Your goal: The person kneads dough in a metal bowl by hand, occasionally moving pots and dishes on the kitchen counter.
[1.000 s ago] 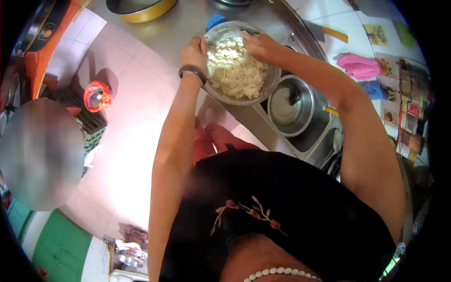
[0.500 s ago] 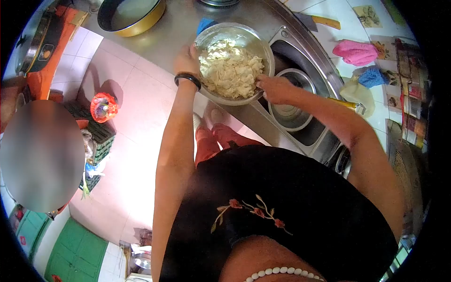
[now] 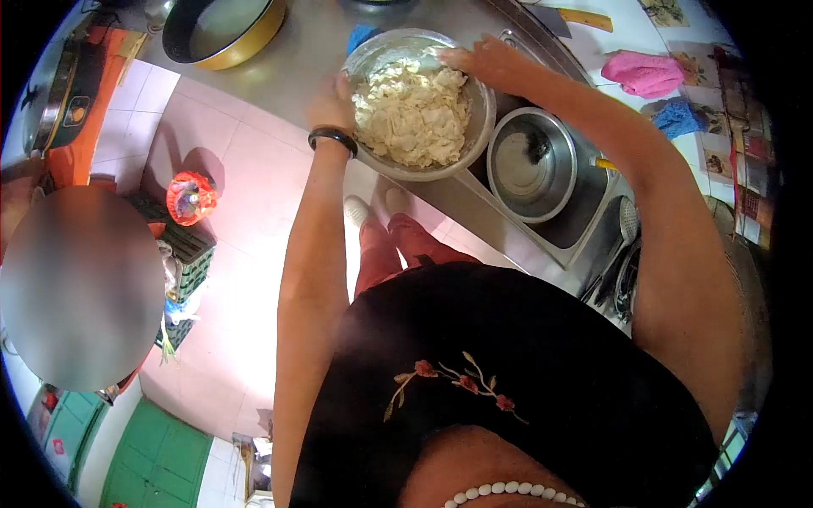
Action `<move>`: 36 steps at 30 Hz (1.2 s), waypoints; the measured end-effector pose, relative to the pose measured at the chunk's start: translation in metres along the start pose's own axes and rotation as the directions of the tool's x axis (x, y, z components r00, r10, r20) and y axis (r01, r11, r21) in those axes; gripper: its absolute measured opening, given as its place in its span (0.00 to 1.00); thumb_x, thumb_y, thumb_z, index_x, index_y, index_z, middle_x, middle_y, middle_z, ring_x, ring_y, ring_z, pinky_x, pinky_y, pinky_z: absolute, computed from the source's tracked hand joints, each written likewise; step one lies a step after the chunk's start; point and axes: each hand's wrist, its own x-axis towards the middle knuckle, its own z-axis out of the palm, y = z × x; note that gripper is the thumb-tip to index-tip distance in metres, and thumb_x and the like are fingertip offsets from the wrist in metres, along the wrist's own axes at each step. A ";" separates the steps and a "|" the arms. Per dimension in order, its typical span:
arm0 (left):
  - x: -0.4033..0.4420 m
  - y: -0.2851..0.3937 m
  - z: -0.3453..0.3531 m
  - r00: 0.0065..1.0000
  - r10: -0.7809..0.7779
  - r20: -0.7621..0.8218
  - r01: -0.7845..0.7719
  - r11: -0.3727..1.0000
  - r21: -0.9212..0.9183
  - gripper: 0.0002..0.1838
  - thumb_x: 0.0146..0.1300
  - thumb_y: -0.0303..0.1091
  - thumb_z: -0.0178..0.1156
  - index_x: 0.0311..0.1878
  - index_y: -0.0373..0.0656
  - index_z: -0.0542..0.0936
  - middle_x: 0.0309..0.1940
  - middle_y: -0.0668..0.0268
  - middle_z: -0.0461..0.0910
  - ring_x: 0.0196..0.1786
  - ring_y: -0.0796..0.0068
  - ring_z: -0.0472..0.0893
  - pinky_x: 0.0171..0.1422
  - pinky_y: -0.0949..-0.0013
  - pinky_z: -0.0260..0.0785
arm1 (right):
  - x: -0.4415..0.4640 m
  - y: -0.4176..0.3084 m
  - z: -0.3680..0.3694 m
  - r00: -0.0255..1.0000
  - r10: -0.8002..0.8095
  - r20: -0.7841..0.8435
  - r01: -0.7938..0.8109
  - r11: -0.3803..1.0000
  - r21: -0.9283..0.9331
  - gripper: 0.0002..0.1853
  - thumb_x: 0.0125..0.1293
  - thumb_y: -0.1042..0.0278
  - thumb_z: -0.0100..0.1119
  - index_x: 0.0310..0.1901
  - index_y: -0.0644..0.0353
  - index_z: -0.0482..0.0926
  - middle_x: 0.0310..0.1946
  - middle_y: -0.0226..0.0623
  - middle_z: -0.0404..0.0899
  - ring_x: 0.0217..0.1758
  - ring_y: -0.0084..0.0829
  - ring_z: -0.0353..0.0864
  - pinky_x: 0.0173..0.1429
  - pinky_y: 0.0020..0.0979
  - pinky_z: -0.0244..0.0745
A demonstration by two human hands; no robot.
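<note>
A round metal bowl [image 3: 487,127] full of shaggy, flour-dusted dough [image 3: 415,118] sits at the counter's front edge. My left hand [image 3: 330,106], below a dark bangle, grips the bowl's left rim. My right hand [image 3: 491,63] reaches across the far right rim, with its curled fingertips at the floury inner wall beside the dough. Whether anything is pinched in those fingertips is hidden. Just right of the bowl, a second metal basin [image 3: 563,182] stands in the sink [image 3: 584,229], with a little pale liquid and a dark patch inside.
A yellow-sided pan [image 3: 246,46] is on the counter [image 3: 309,63] at the back left. A blue cloth [image 3: 362,37] lies behind the bowl. Beyond the sink are a wooden-handled cleaver [image 3: 584,19], a pink cloth [image 3: 644,74] and utensils [image 3: 618,245]. A person [image 3: 80,288], blurred, is at far left.
My right hand has moved from the bowl's near right side up to its far right rim. My left hand stays on the left rim. The view has shifted slightly.
</note>
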 end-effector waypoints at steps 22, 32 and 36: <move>0.001 -0.011 0.012 0.986 0.003 -0.169 -0.031 0.986 -0.165 0.20 0.66 0.47 0.53 0.31 0.38 0.77 0.25 0.49 0.79 0.30 0.44 0.77 0.35 0.54 0.69 | -0.042 -0.103 -0.019 0.744 0.613 0.267 -0.619 0.481 0.620 0.17 0.61 0.64 0.50 0.48 0.65 0.74 0.44 0.53 0.76 0.47 0.49 0.77 0.51 0.42 0.72; -0.003 -0.001 0.005 0.985 0.084 -0.152 -0.115 0.971 -0.211 0.17 0.67 0.43 0.54 0.30 0.38 0.76 0.24 0.47 0.78 0.28 0.45 0.77 0.32 0.54 0.68 | 0.028 -0.104 0.029 -0.078 0.629 0.774 -0.313 -0.752 0.580 0.22 0.70 0.56 0.47 0.55 0.66 0.71 0.46 0.39 0.75 0.46 0.35 0.75 0.46 0.37 0.73; -0.004 0.000 0.003 0.979 0.108 -0.171 -0.133 0.981 -0.142 0.15 0.66 0.40 0.54 0.29 0.38 0.75 0.23 0.46 0.77 0.28 0.43 0.77 0.31 0.53 0.68 | 0.062 -0.079 0.124 -0.036 0.764 0.644 -0.557 -0.550 0.622 0.22 0.65 0.54 0.49 0.45 0.67 0.78 0.41 0.46 0.79 0.40 0.41 0.78 0.44 0.42 0.72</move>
